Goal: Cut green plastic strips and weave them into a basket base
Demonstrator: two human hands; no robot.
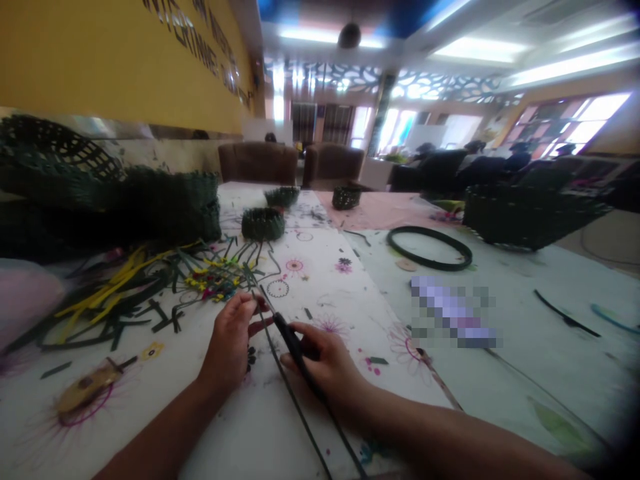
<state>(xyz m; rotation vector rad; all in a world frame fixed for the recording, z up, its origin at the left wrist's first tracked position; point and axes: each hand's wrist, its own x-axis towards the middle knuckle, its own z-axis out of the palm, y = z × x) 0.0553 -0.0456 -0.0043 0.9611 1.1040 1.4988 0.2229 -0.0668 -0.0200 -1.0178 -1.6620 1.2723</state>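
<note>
My left hand (231, 340) is closed in a pinch on a thin dark green strip (293, 397), which runs down toward the bottom edge of the view. Beside it, my right hand (325, 363) is wrapped round the black handle (296, 347) of a slim tool, whose narrow tip points up and left near my left fingertips. A second dark strip (347, 443) trails below my right hand. Whether the tool's tip touches the first strip cannot be made out, as the view is blurred there.
Green and yellow strips (113, 287) lie on the left, before large dark woven baskets (170, 203). Small baskets (263, 224) stand farther back. A dark ring (430, 248) and a big basket (530, 217) are on the right. People sit in the background.
</note>
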